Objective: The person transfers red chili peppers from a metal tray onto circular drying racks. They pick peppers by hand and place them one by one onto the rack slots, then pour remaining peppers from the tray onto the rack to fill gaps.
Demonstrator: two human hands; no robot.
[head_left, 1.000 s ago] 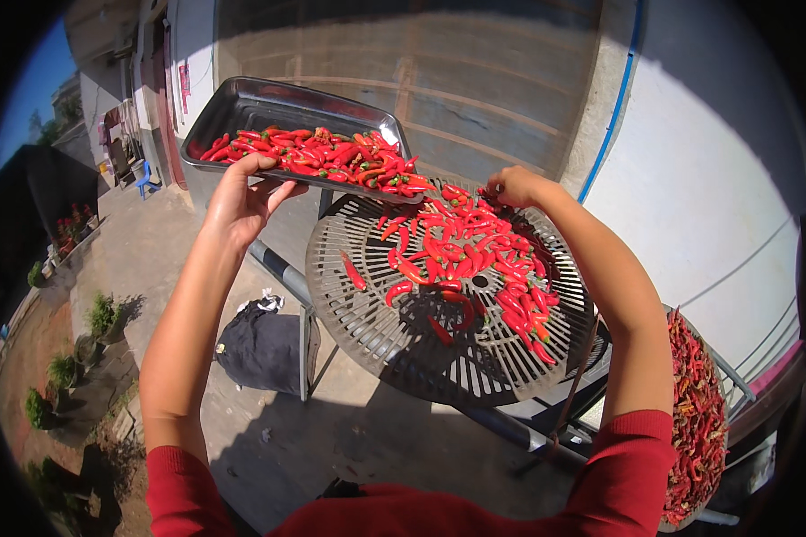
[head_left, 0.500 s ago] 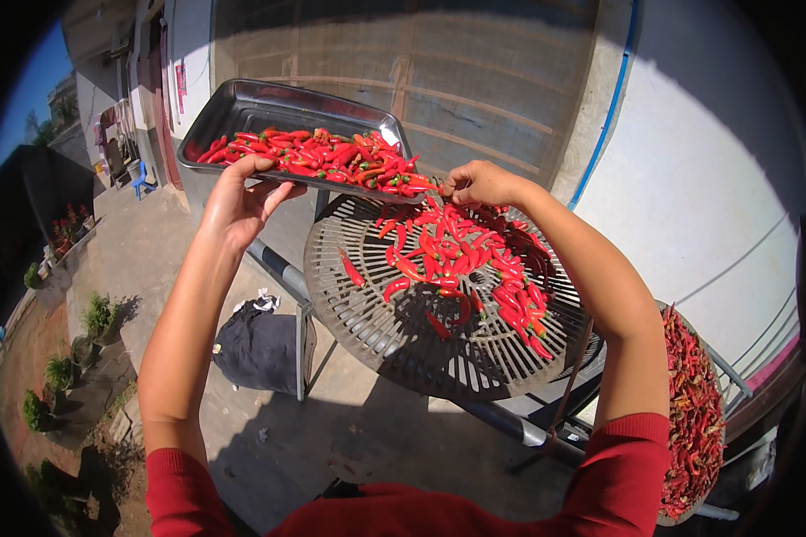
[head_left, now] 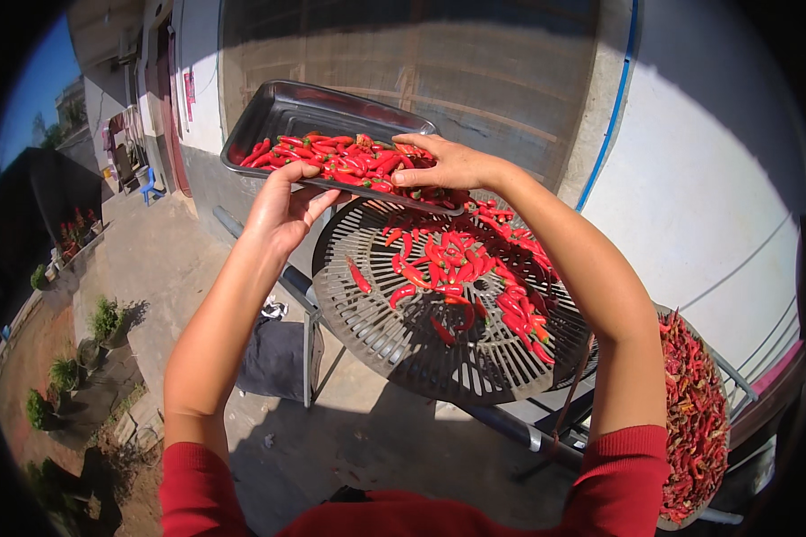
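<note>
Fingers (head_left: 288,175) of the left hand (head_left: 282,210) curl over the near rim of a metal baking tray (head_left: 282,112), thumb under it, gripping the tray at about 7 o'clock of its outline and holding it tilted above the ground. Farther left, at 9 o'clock of the view, a paved yard (head_left: 152,268) runs beside a building wall with a red door (head_left: 172,107), a blue chair (head_left: 150,186) stands by it, and green potted plants (head_left: 106,320) line the lower edge of the paving. A dark cloth (head_left: 273,358) lies on the ground below the left forearm.

Red chili peppers (head_left: 349,161) are heaped along the tray's near side, piled against the lowered rim. At the tray's 5 o'clock corner the right hand (head_left: 448,166) rests with its fingers bent and pressed together on the chilies and the rim, thumb under the edge; it touches the peppers there, though whether it pinches any cannot be told.

Directly beneath that corner sits a round slotted metal rack (head_left: 385,331), standing on a frame of metal bars (head_left: 510,430). A second spread of red chilies (head_left: 457,268) covers the rack from 12 o'clock to about 4 o'clock, while its 7 to 9 o'clock part holds only 1 or 2 stray peppers.

At 4 o'clock of the view, just past the right elbow in its red sleeve (head_left: 618,474), a round flat basket of drying chilies (head_left: 694,421) lies partly cut off by the arm, in front of a white wall (head_left: 707,179) with a blue pipe (head_left: 613,98).
</note>
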